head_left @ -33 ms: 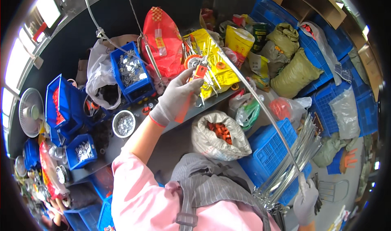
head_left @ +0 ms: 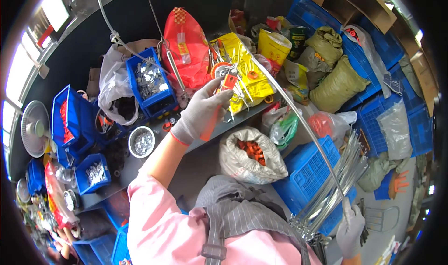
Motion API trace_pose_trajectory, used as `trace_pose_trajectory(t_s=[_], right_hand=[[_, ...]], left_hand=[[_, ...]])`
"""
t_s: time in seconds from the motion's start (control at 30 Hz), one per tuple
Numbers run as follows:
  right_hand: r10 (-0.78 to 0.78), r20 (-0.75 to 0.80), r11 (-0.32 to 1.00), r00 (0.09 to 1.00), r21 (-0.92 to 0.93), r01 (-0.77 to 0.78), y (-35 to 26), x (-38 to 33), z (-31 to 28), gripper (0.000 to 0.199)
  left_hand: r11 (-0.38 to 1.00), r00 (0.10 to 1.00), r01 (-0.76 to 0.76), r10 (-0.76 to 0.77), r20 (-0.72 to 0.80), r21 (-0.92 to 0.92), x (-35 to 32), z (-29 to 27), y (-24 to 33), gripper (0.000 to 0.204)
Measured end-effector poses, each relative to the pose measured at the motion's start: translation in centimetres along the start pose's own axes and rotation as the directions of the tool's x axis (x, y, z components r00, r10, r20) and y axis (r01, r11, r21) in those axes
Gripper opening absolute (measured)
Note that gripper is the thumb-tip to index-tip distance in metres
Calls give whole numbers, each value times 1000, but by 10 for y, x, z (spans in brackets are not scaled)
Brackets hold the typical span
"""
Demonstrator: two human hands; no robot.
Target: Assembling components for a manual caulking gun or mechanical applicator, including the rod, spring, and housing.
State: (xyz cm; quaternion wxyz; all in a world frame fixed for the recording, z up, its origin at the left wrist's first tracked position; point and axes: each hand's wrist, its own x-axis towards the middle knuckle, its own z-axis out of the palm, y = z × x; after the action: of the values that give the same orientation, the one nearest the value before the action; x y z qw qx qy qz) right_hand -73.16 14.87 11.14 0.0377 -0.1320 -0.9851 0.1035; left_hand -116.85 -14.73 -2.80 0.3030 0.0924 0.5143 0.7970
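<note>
Head view: rod across blue crate

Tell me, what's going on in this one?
A person's gloved left hand holds a small orange piece at the bench, in front of a yellow bag. The gloved right hand, low at the right, grips a long metal rod that slants up to the left. Nearby, a bundle of thin rods lies over a blue crate, beside an open whitish sack of orange pieces.
</note>
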Motion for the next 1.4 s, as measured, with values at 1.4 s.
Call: trace_pose_trajectory(t_s=[1.4], right_hand=[[-79, 44, 982, 996, -169, 85, -14, 14, 5, 62]], left_hand=[[982, 994, 106, -110, -17, -155, 22, 18, 5, 65]])
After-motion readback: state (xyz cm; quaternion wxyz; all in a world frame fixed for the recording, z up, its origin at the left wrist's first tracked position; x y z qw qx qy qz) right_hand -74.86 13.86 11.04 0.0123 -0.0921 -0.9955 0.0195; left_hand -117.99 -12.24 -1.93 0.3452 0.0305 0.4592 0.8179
